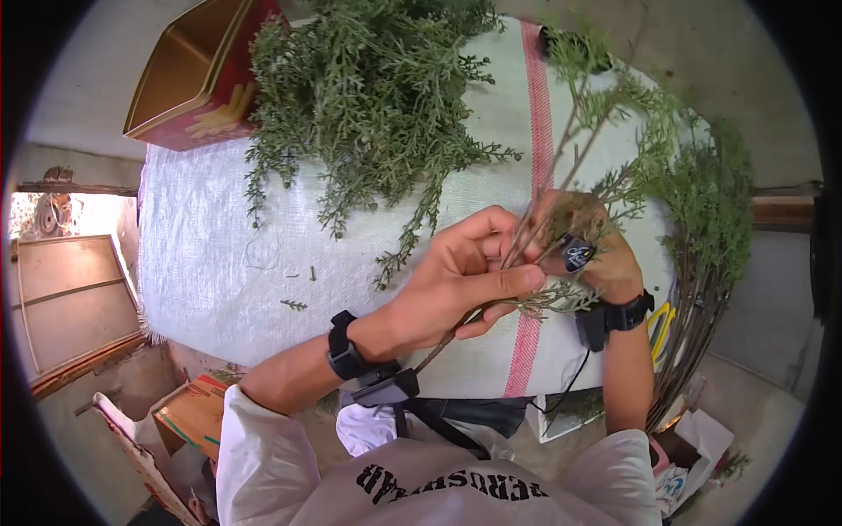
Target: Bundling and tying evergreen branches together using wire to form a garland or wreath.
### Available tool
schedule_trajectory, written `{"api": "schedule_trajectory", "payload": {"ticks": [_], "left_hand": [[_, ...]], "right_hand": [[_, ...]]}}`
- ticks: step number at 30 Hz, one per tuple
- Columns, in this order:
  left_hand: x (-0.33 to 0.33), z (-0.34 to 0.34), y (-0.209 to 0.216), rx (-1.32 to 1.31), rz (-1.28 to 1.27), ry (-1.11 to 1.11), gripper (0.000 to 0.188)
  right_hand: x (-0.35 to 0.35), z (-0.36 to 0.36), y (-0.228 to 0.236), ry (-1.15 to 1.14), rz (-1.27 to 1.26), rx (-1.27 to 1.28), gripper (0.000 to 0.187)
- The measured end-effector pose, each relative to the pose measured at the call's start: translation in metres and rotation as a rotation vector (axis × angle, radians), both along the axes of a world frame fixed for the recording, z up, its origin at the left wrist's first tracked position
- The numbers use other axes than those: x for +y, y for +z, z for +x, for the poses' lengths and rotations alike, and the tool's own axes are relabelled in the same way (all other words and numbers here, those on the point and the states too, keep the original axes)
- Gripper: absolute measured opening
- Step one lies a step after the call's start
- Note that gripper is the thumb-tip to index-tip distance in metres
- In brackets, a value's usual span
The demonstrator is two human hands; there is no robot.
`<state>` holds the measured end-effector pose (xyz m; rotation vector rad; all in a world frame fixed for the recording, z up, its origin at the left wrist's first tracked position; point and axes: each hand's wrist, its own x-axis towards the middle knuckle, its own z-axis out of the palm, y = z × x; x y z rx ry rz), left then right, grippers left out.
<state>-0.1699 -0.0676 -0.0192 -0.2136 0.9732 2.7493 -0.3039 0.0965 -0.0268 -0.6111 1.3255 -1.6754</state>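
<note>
Shows leafy branch (593, 103) above white woven sheet (202, 237), pinched in left hand (452, 285). Runs lengthwise from lower left to upper right, fanning beyond both hands. Passes just beside right hand (617, 266); grip there partly hidden, impossible to tell.

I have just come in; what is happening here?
The person's left grip holds a leafy branch. The right grip, partly hidden, is at the same branch. Beyond, a heap of green sprigs lies on a white woven sheet, beside a red tin; more leafy stems are at the right.
</note>
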Motion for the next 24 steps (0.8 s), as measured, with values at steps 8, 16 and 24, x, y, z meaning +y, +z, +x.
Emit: {"api": "schedule_trajectory", "payload": {"ticks": [8,16,24], "left_hand": [[-0.001,0.010,0.009,0.066,0.048,-0.152,0.016],[-0.009,0.009,0.005,-0.028,0.213,-0.210,0.018],[-0.009,0.009,-0.004,0.107,0.149,-0.199,0.015]], "right_hand": [[-0.042,-0.008,0.033,-0.149,0.383,0.463,0.016],[-0.104,-0.032,0.065,-0.312,0.080,1.950,0.025],[-0.038,-0.060,0.057,-0.476,0.194,1.924,0.025]]}}
